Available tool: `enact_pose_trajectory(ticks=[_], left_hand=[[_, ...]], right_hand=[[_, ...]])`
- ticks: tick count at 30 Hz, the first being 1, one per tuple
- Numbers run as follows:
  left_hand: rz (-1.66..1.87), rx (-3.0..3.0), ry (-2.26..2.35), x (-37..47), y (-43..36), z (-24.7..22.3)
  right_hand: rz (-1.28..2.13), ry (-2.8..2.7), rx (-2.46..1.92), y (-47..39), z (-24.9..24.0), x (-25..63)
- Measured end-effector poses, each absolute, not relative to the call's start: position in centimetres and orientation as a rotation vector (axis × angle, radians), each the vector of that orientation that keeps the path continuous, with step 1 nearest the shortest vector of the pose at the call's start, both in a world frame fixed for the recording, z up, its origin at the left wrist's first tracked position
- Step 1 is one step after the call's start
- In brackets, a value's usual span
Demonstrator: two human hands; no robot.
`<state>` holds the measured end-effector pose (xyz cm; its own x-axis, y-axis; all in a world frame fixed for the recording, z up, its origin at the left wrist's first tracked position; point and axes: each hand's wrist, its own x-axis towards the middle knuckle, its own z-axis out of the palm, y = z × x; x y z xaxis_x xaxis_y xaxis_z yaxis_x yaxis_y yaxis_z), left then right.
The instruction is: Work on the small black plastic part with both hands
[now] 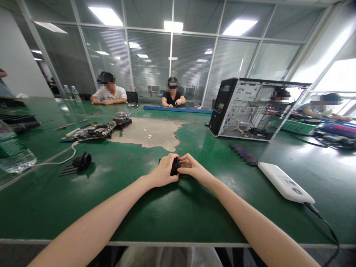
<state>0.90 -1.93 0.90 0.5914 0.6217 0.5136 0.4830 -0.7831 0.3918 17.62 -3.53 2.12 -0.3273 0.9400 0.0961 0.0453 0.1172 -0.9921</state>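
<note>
Just above the green table, near its middle, a small black round part [175, 167] sits between my two hands. My left hand [164, 171] is wrapped over it from the left, covering much of its body. The thumb and fingertips of my right hand [191, 165] pinch its right edge. What kind of part it is I cannot make out. A similar-looking black piece with a round end and flat prongs [80, 162] lies on the table to the left, apart from my hands.
An open computer case [244, 111] stands at the right rear. Nearer lies a white power bank [286, 181] with a cable. A circuit board [91, 131] and a water bottle [13, 150] are on the left. People sit across the green table [139, 218].
</note>
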Motion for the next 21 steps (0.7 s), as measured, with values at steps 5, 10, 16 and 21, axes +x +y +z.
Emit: enact_pose_trajectory(ticks=[5, 10, 16, 21], left_hand=[[0.967, 2.618, 0.896, 0.83, -1.93, 1.00], [0.945, 2.614, 0.899, 0.73, -1.96, 1.13], [0.939, 2.602, 0.900, 0.76, -1.95, 1.12], [0.943, 2.615, 0.889, 0.75, -1.94, 1.11]], right_hand=[[1.365, -1.497, -0.996, -3.50, 1.98, 17.57], [1.338, -1.466, -1.078, -3.02, 1.54, 17.52], [1.323, -1.589, -0.998, -3.03, 1.58, 17.98], [1.348, -1.569, -0.983, -3.46, 1.96, 17.89]])
